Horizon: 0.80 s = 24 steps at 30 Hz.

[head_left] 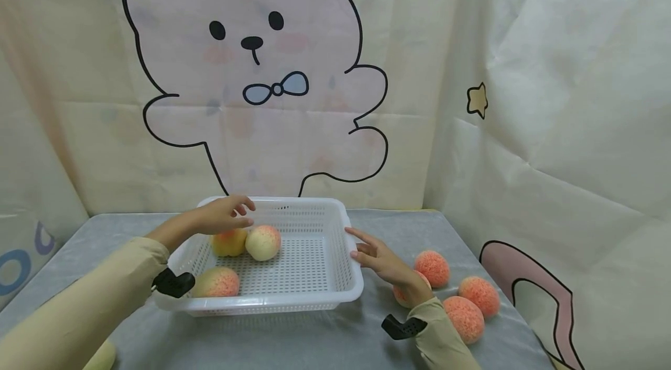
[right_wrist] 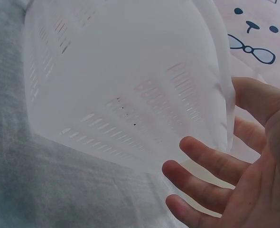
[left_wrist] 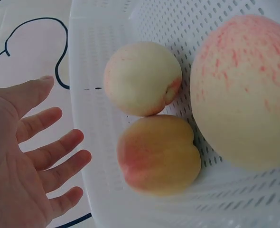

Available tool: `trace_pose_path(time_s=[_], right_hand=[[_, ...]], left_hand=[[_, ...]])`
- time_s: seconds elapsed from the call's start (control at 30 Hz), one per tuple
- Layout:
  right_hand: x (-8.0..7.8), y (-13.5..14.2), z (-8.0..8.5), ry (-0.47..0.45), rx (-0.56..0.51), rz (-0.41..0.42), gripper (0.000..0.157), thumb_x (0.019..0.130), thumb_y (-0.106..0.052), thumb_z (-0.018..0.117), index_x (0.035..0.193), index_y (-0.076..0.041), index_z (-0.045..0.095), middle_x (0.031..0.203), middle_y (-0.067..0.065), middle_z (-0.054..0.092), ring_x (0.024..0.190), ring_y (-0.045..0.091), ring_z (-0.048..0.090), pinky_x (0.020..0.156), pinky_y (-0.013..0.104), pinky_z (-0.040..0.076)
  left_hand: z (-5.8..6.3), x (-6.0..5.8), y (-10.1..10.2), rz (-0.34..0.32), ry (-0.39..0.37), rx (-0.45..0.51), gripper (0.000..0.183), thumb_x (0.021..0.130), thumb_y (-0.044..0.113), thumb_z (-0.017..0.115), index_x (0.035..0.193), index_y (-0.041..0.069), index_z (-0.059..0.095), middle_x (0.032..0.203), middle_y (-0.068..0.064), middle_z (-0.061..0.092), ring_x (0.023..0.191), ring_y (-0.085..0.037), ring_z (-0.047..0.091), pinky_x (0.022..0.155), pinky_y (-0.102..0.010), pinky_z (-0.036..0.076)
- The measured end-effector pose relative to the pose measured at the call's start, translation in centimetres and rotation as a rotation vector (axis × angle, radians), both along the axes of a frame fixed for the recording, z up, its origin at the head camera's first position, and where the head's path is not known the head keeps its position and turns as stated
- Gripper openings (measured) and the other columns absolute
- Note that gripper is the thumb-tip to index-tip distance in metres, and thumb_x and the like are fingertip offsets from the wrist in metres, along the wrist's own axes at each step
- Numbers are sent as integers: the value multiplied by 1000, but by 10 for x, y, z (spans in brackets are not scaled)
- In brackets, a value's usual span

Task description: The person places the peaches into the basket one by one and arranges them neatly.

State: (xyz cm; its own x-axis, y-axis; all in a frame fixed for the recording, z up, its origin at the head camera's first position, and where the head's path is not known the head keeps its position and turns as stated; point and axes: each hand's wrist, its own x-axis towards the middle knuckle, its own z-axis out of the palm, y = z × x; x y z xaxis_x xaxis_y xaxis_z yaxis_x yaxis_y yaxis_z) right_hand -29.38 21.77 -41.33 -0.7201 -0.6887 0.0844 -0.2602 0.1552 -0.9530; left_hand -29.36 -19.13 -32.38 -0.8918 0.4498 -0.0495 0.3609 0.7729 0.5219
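A white perforated plastic basket point(head_left: 293, 303) holds three peaches. One pale peach point(head_left: 263, 243) sits beside a yellow-orange peach point(head_left: 229, 243), and a larger speckled peach point(head_left: 216, 282) lies near the front rim. Above the basket's back left part is my left hand point(head_left: 222, 215), its fingers spread and nothing in them; the left wrist view shows the palm point(left_wrist: 16, 156) beside the rim. My right hand point(head_left: 380, 259) holds the basket's right rim. In the right wrist view, its thumb point(right_wrist: 258, 97) and index finger go over the rim, with the other fingers outside the wall.
Several coral-pink peaches point(head_left: 465, 319) lie on the grey cloth-covered table point(head_left: 251, 341) to the right, one partly behind the right wrist. At the lower left, a pale yellow-green rounded thing point(head_left: 103, 356) shows beside the left sleeve. Printed curtains point(head_left: 409, 143) stand behind the table.
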Motion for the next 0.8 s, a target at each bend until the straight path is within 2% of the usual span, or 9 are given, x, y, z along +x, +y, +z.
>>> trace_pose_path(time_s=[0.23, 0.4, 0.57, 0.8], right_hand=[[2, 0, 2, 7, -1, -5, 66, 107, -21, 51, 162, -6, 18, 153, 32, 43, 132, 35, 56, 99, 30, 53], [3, 0, 2, 3, -4, -6, 66, 107, -21, 51, 162, -6, 19, 152, 32, 44, 130, 30, 58, 98, 29, 53], [2, 0, -1, 7, -24, 7, 65, 107, -18, 50, 161, -4, 18, 152, 35, 42, 127, 23, 60, 97, 28, 53], [1, -1, -2, 1, -29, 14, 65, 107, -18, 50, 162, -5, 17, 153, 35, 41, 128, 26, 60, 97, 28, 53]], left_hand=[[3, 6, -12, -10, 23, 14, 45, 99, 31, 64, 132, 1, 55, 128, -29, 61, 118, -46, 58, 96, -58, 53], [5, 10, -20, -26, 54, 24, 42, 99, 28, 64, 129, 0, 56, 125, -28, 63, 116, -45, 60, 95, -60, 53], [5, 12, -31, -11, 63, 30, 43, 100, 29, 63, 130, 0, 56, 125, -27, 64, 116, -44, 60, 95, -60, 53], [5, 18, -48, 17, 73, 62, 45, 100, 31, 63, 131, -1, 55, 125, -27, 64, 115, -44, 62, 91, -59, 56]])
